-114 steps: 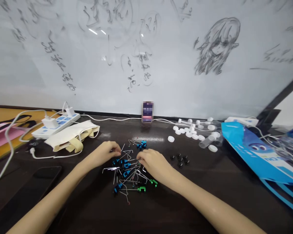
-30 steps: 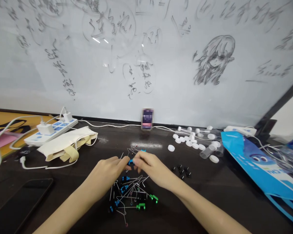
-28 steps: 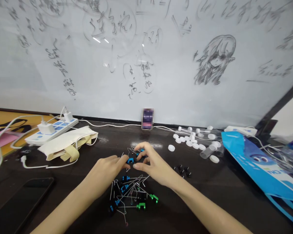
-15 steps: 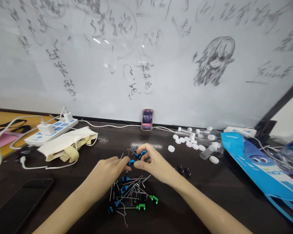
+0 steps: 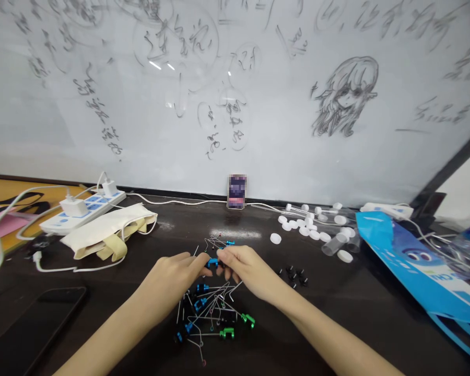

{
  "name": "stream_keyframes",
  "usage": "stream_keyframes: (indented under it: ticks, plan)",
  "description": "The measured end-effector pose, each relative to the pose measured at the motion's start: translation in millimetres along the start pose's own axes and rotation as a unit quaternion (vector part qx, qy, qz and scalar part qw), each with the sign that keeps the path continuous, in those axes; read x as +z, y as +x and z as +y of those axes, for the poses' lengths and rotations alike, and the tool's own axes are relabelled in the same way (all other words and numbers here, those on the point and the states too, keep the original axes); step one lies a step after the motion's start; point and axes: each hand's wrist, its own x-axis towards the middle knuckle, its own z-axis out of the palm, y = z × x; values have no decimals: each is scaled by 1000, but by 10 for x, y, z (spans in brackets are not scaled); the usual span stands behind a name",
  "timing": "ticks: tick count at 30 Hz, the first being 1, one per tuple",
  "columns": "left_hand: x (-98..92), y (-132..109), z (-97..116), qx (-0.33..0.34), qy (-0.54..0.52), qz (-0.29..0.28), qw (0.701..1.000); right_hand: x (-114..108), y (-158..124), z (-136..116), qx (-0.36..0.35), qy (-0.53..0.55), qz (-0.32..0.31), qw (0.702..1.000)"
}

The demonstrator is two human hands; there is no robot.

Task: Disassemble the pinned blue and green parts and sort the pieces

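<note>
My left hand (image 5: 172, 274) and my right hand (image 5: 245, 269) meet fingertip to fingertip over a dark table (image 5: 337, 324). Both pinch one small blue piece with a wire (image 5: 212, 261) between them. Just below the hands lies a tangled pile of thin wire pieces with blue ends (image 5: 206, 308). Two green pieces (image 5: 237, 325) sit at its near edge. A few more wire pieces with a blue end (image 5: 219, 242) lie just beyond the fingers.
Small black caps (image 5: 293, 274) lie right of my right hand. White caps and clear tubes (image 5: 317, 224) are at the back right, beside a blue bag (image 5: 411, 261). A cream cloth bag (image 5: 109, 230), a power strip (image 5: 82, 206) and a dark phone (image 5: 31, 329) are on the left.
My right hand's fingers, spread above the far wire pieces half a second ago, have closed and come back to the left hand's fingertips on the blue piece. The pile has not moved.
</note>
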Motion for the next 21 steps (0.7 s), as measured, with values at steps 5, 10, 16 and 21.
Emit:
stream_keyframes:
  ticks: [5, 10, 16, 21]
  plan:
    - [-21, 5, -27, -17, -2, 20, 1000, 23, 9, 16, -21, 28, 56, 998]
    - [-1, 0, -29, -5, 3, 8, 1000, 40, 9, 76, 30, 64, -34, 997]
    - [53, -21, -50, -19, 1, 25, 1000, 46, -2, 30, -13, 64, 59, 996]
    - [62, -27, -46, -16, -1, 13, 1000, 72, 9, 58, 2, 53, 19, 998]
